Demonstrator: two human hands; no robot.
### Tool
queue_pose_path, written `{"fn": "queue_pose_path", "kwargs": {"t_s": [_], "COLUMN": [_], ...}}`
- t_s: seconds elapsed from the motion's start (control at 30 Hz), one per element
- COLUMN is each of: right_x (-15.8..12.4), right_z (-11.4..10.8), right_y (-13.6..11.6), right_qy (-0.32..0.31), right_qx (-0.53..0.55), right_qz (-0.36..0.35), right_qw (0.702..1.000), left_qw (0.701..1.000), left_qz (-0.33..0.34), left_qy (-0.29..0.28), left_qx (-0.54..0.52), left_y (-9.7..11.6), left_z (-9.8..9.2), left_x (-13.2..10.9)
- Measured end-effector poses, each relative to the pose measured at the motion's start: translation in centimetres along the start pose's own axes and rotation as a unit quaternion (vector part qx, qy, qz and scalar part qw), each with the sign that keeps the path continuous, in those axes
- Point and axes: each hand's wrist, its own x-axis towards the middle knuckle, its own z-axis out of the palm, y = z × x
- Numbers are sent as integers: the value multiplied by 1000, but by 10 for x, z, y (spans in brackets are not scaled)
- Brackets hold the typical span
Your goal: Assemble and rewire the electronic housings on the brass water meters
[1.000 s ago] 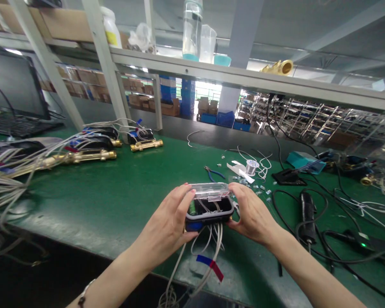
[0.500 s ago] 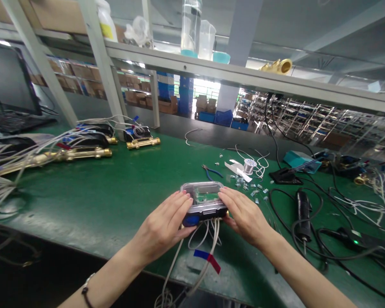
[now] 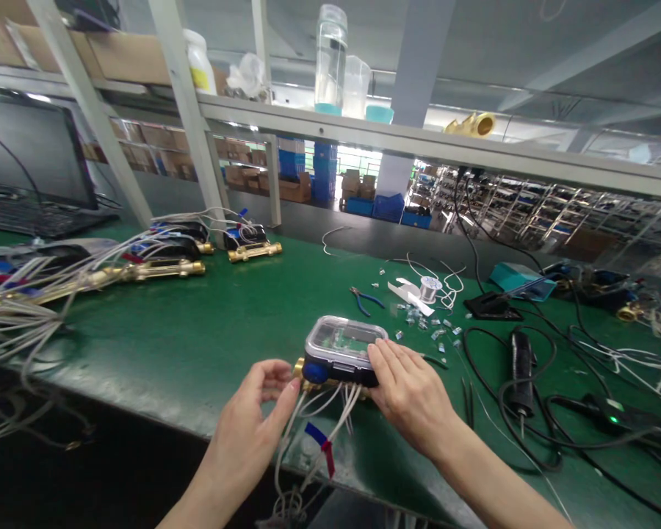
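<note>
In front of me is a meter (image 3: pixel 341 353) with a clear lid, a black case and a blue round part at its left. A green circuit board shows through the lid. Brass fittings (image 3: pixel 300 369) stick out beneath the case. My right hand (image 3: pixel 413 386) grips the right end, fingers over the lid and the thumb side low. Beside the left brass end, my left hand (image 3: pixel 256 415) is curved with thumb and fingers apart; whether it touches the brass is unclear. White cables (image 3: pixel 348 408) hang from the meter's front, with a blue and red tag (image 3: pixel 320 439) on them.
Behind the meter lie blue-handled cutters (image 3: pixel 366 300), a solder spool (image 3: pixel 430 288) and several small parts (image 3: pixel 438 333). A soldering iron (image 3: pixel 521 375) and black cables occupy the right. More brass meters (image 3: pixel 159 268) with tangled cables are at left. A shelf beam (image 3: pixel 319 126) crosses above.
My left hand has let go of the case's left side and moved down and left. The meter has turned slightly, and its tagged cables have swung left. My right hand still holds it.
</note>
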Motion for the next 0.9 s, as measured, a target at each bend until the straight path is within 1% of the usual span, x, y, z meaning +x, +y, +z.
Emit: {"fn": "queue_pose_path", "kwargs": {"t_s": [0.03, 0.07, 0.1, 0.13, 0.2, 0.27, 0.33, 0.4, 0.43, 0.5, 0.57, 0.63, 0.7, 0.73, 0.8, 0.9], "right_x": [2, 5, 8, 11, 17, 21, 25, 28, 29, 31, 30, 27, 23, 21, 18, 17], "right_z": [-1, -3, -3, -3, -2, 1, 5, 5, 3, -8, -25, -41, -49, -49, -41, -17], "right_y": [-9, -19, -29, -39, -60, -81, -100, -112, -116, -116, -105, -87, -66, -56, -43, -39], "right_qy": [-5, -9, -11, -9, 6, 31, 50, 59, 61, 64, 53, 43, 54, 59, 62, 53], "right_qx": [-16, -30, -42, -49, -62, -70, -66, -62, -64, -55, 10, 111, 183, 211, 248, 279], "right_qz": [11, 23, 32, 39, 51, 75, 98, 103, 100, 92, 97, 120, 167, 192, 225, 225], "right_qw": [1000, 999, 999, 998, 997, 994, 992, 991, 991, 992, 994, 986, 967, 957, 940, 932], "left_qw": [997, 990, 982, 972, 948, 917, 891, 884, 890, 926, 956, 966, 965, 961, 947, 911], "left_qz": [-53, -91, -115, -136, -175, -216, -256, -287, -291, -256, -200, -159, -139, -122, -83, -24], "left_qy": [-36, -73, -98, -104, -86, -90, -101, -101, -102, -130, -174, -202, -217, -227, -250, -290], "left_qx": [-37, -75, -117, -163, -253, -323, -360, -355, -336, -247, -128, -24, 53, 96, 185, 293], "left_y": [4, 8, 13, 19, 30, 38, 43, 44, 45, 45, 48, 52, 56, 58, 63, 68], "left_z": [0, 1, 2, 4, 8, 11, 11, 8, 6, -2, -14, -29, -44, -50, -57, -57], "left_x": [-7, -12, -16, -18, -17, -13, -8, -6, -5, -3, 0, 5, 14, 18, 28, 40]}}
